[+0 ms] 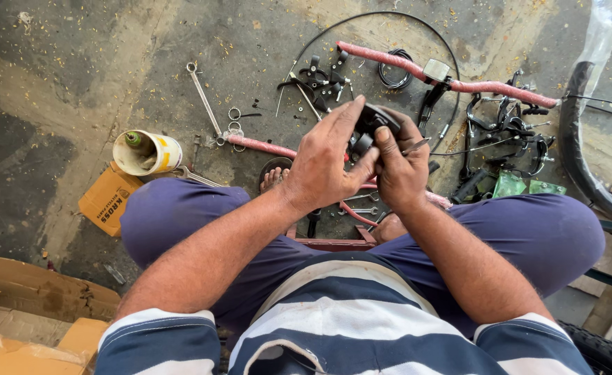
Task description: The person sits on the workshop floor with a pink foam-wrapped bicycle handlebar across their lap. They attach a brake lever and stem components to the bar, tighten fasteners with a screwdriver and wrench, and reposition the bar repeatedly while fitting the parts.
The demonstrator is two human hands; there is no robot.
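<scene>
Both hands meet over the person's lap. The left hand (327, 163) and right hand (399, 167) squeeze a small black bike part (374, 119). A white tub (146, 153) sits at nine o'clock.

The small part (374, 125) pinched between the two hands looks like matt black plastic with a bit of bare metal showing. Beyond it, the handlebar (458, 85) wears a rough, pinkish foam wrap. Left of that handlebar lies a long spanner (204, 99) of shiny smooth metal on the floor (77, 76), which is rough, stained concrete. Near the spanner, a dull cardboard box (108, 200).
</scene>
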